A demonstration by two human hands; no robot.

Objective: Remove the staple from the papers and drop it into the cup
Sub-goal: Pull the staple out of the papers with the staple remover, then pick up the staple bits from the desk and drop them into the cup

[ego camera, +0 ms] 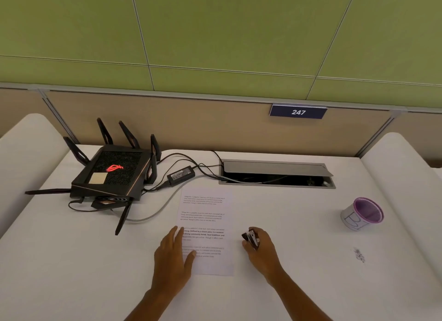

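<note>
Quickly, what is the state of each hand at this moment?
Left hand: open, straight fingers pressing flat on the papers.
Right hand: closed, gripping the staple remover beside the papers.

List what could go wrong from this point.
The staple itself isn't visible, so the staple remover in the right hand could tear the papers. The left hand pins only one edge; sheets might shift. The cup stands far right, so the staple might drop underway.

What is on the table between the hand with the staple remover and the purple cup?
Nothing: in the head view, the white table is bare between the right hand, gripping the dark metal staple remover, and the purple-rimmed white paper cup.
</note>
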